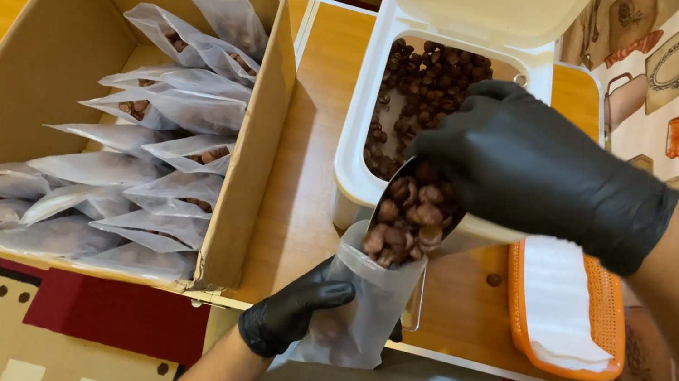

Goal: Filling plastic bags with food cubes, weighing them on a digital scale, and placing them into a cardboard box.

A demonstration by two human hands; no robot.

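Note:
My right hand (537,164), in a black glove, grips a metal scoop (409,216) heaped with brown nuts and tilts it down into a clear plastic bag (362,300). My left hand (292,311), also in a black glove, holds that bag upright by its side, just below the scoop's lip. Behind the scoop stands a white plastic bin (357,138) with its lid up, partly filled with the same brown nuts (423,76).
A cardboard box (256,167) on the left holds several filled clear bags (153,150) lying in rows. An orange basket (609,309) with white sheets sits at the right on the low wooden table (310,121). Patterned mats cover the floor around it.

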